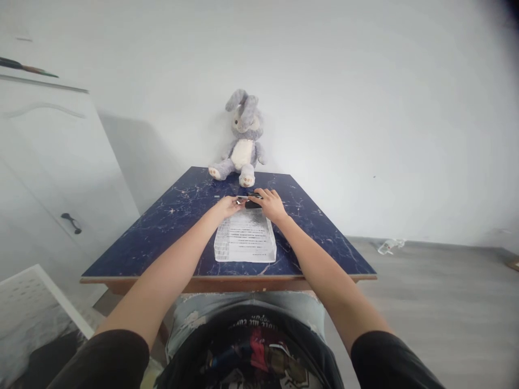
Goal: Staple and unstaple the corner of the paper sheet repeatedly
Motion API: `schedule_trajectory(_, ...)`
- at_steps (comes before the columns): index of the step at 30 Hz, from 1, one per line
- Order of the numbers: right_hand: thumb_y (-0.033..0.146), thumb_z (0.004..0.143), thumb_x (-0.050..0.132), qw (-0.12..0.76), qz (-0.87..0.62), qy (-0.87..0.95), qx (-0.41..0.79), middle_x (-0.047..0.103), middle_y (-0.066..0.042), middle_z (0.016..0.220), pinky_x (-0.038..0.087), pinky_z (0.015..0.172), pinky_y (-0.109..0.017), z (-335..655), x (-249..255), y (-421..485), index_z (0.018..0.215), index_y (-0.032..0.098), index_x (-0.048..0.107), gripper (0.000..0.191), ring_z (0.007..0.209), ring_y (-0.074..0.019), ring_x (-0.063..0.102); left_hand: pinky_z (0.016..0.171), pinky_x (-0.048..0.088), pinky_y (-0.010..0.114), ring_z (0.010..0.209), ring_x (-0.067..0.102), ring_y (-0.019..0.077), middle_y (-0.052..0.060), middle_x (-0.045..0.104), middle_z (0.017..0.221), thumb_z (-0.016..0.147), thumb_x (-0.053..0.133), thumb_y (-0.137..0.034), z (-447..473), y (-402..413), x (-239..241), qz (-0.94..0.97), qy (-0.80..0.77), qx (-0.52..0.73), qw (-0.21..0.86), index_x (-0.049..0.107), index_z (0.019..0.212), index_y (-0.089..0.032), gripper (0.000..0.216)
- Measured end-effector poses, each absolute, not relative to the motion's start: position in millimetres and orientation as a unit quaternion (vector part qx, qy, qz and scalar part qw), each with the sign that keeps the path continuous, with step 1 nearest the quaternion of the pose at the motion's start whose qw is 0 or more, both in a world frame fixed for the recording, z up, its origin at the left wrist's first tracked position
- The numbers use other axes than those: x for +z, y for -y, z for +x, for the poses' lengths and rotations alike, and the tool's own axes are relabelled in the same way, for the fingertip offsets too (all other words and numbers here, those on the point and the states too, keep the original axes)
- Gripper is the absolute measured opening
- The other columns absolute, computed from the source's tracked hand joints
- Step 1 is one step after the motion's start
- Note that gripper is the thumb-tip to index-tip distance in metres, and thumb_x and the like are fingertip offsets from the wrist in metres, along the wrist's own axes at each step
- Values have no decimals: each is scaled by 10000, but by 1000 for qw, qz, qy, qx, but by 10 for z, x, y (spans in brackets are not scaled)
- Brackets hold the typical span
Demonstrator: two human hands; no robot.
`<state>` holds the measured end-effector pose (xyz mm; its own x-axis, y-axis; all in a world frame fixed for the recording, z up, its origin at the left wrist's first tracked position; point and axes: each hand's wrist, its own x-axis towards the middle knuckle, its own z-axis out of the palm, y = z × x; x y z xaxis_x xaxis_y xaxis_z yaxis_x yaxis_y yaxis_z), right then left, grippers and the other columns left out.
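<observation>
Above the printed sheets of paper [245, 237], both hands meet at a small black object that looks like a stapler [253, 205]. My right hand [271, 204] is closed over its black body from the right. My left hand [230, 206] pinches the silvery metal part at its left end. The fingers cover much of the stapler, so its exact position is hard to see. A tiny grey strip [217, 196] lies on the table just beyond my left hand.
The blue marble-patterned table [162, 227] stands against a white wall. A grey plush rabbit [243, 146] sits at its far edge. A white cabinet [48, 162] is on the left, and a clear plastic item [390, 246] lies on the floor at right.
</observation>
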<state>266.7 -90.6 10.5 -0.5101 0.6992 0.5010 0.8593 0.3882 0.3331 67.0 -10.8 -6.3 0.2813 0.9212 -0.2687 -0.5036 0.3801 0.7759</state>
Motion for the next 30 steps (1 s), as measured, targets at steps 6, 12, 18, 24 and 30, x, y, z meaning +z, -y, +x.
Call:
schedule_trajectory(6,115,850,615,354,-567,736,-109,691,-81,1213,472,845,-333,2764,19,791,1295,245,714,474,1023,-255,636,942,610,369,852,769,210,153,745,885,957,505,16,666,117,-99,326,-363,529,694,645,1152,-40,247)
schedule_trajectory(12,422,770,744,438,-618,649,68,644,-5,716,415,656,-280,2918,-20,663,899,140,758,311,688,-183,568,954,607,406,804,761,173,123,760,917,964,624,-112,652,171,-56,452,-322,612,563,657,1000,-94,53)
schedule_trajectory(18,448,706,803,353,-585,719,129,574,38,632,359,604,-260,2758,-124,646,756,171,714,296,628,-141,513,704,621,320,715,719,153,122,779,997,845,807,-325,666,261,22,542,-275,604,515,691,1052,-135,304)
schedule_trajectory(24,479,758,798,355,-526,764,118,690,-2,746,457,698,-288,2712,-108,667,882,173,746,334,695,-168,594,511,514,249,549,612,104,129,784,991,717,889,-464,688,322,17,606,-240,551,521,738,1041,-134,486)
schedule_trajectory(30,581,880,714,488,-425,759,68,745,-89,1100,516,815,-349,2730,80,787,1222,215,695,502,979,-236,652,505,472,236,516,582,95,94,778,888,644,925,-509,692,366,26,634,-236,510,530,751,1056,-132,584)
